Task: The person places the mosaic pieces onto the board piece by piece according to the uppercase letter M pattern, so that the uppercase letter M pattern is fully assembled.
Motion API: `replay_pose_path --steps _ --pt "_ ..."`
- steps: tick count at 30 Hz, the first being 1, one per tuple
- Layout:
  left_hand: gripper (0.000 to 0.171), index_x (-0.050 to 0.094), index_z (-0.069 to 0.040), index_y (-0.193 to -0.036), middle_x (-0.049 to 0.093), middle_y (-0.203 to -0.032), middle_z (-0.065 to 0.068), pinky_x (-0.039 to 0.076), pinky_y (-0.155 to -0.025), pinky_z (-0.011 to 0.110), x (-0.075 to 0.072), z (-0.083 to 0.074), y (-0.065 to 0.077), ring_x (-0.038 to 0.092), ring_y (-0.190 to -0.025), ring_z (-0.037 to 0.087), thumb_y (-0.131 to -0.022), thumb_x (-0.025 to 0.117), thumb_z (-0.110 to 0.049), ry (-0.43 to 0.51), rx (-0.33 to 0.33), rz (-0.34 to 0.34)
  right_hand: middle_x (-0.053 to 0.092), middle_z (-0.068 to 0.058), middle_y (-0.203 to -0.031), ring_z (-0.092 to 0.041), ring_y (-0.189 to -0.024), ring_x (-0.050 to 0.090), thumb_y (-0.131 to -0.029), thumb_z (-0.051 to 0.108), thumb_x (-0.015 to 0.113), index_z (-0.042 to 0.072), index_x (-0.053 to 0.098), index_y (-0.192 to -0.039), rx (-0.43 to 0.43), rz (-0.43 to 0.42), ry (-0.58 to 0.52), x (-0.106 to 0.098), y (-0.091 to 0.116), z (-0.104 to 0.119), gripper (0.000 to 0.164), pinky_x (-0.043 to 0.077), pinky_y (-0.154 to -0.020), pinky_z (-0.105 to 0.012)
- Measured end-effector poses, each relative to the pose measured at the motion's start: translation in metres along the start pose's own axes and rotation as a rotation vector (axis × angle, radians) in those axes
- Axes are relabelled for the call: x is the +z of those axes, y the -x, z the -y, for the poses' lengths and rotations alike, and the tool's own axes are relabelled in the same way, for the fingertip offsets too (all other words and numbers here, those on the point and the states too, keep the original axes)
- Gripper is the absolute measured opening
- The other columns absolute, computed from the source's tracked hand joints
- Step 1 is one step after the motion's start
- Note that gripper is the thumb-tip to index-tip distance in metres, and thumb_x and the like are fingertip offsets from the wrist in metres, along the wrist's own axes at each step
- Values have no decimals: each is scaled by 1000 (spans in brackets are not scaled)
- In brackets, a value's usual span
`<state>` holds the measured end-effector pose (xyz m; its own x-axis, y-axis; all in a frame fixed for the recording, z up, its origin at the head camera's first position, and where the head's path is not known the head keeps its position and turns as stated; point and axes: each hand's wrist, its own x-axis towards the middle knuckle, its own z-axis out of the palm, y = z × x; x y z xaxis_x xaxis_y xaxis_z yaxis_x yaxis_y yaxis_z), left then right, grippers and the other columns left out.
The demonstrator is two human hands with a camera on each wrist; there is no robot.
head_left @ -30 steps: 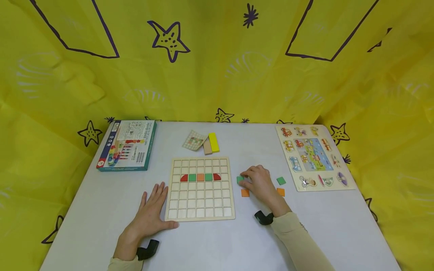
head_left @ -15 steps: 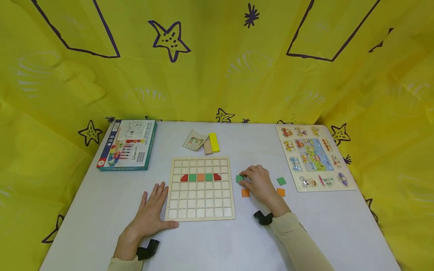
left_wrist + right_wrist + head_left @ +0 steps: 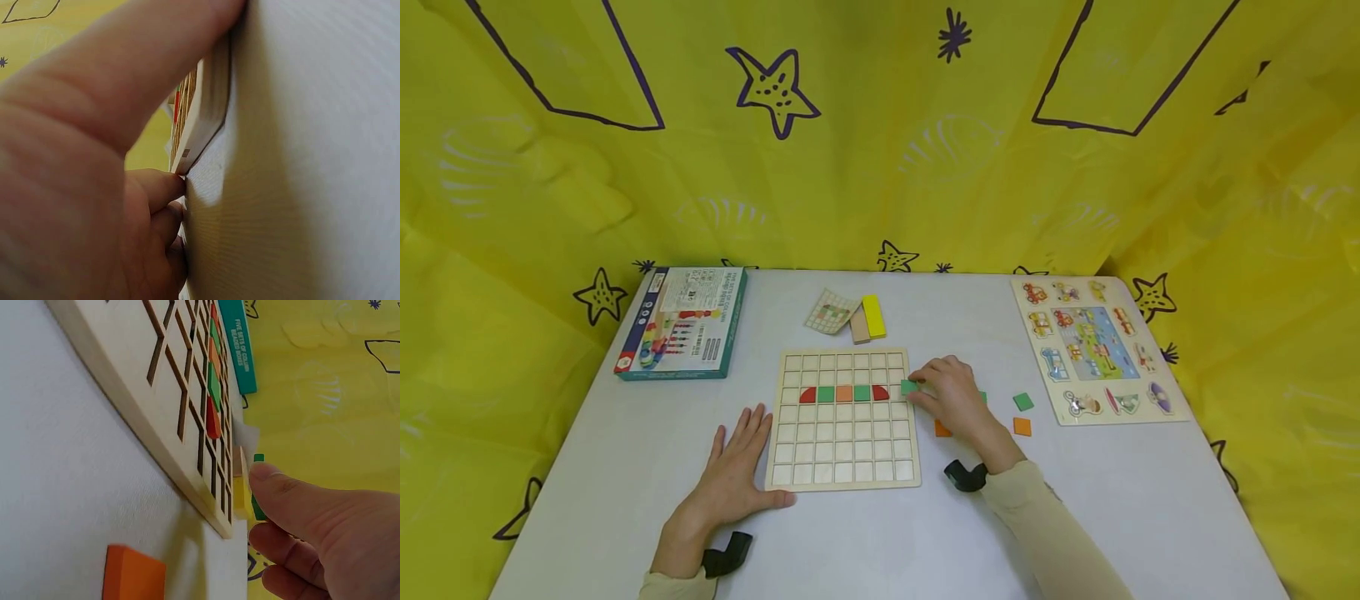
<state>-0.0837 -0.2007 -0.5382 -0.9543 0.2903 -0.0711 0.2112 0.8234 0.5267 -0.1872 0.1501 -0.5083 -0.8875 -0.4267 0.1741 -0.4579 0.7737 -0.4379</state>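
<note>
A wooden grid board lies mid-table. One of its rows carries a red quarter-round piece and another red one at the ends, with two green squares and an orange square between them. My right hand pinches a green square tile between thumb and fingers, over the board's right edge. In the right wrist view the green tile is held up on edge, partly behind the thumb. My left hand lies with spread, straight fingers at the board's lower left corner, thumb along the front edge.
Right of the board lie a green tile, an orange tile, and others partly behind my right hand. A pattern card and a yellow block lie behind the board. A box is at left, a picture puzzle at right.
My right hand has lifted the green tile and carried it left to the board's right edge, uncovering another green tile behind the hand. The left hand stays in place.
</note>
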Motion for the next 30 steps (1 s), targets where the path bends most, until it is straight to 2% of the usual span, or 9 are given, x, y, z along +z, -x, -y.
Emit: replay_pose_path --steps 10,19,30 --pt "128 24 6 -151 13 -159 21 -6 -111 59 3 3 1 3 -146 37 -62 79 -68 8 5 2 70 -2 -106 -22 -102 53 -86 26 77 9 74 -104 -21 65 -26 11 -14 22 25 35 -96 -44" --pt "127 25 7 -151 14 -159 23 -3 -110 62 1 3 1 5 -146 39 -63 79 -67 1 19 -16 70 -1 -102 -20 -94 52 -85 25 78 10 75 -102 -110 48 -18 19 -24 42 23 38 -90 -43" --pt "127 24 6 -151 13 -159 21 -5 -111 60 1 4 0 3 -146 37 -63 80 -66 -1 4 3 71 3 -101 -16 -88 51 -86 30 77 13 76 -105 -168 88 -11 34 -36 67 26 38 -86 -39"
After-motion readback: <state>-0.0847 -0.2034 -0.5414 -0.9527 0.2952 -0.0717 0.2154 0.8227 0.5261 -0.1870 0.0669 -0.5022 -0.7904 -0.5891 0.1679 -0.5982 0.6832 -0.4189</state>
